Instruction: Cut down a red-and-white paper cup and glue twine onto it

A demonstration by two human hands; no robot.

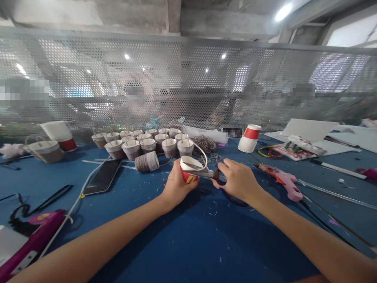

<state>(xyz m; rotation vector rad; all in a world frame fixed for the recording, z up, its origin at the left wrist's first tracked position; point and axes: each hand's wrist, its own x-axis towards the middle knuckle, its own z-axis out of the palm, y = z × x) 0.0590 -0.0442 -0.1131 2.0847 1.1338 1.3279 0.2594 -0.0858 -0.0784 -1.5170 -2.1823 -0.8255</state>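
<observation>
My left hand (176, 184) is wrapped round a red paper cup (188, 177), its white mouth tilted upward. In my right hand (237, 179) is a pair of scissors (206, 173), the fingers closed about the handles. The scissor blades lie across the cup's rim, one of them over the opening. A thin pale strip (204, 151) curls up from the rim and arches over beside the blades. Just behind the cup, a twine-wrapped cup (147, 162) lies on its side. Several small handled buckets (131, 148) stand in rows beyond it.
A pink glue gun (282, 181) lies at right, a magenta one (44, 236) at left. A phone (104, 177) rests left of centre with a white cable beside it. Stacked paper cups (249, 138), tangled twine (204, 144) and white sheets stand or lie farther back, before a perforated metal screen (188, 86).
</observation>
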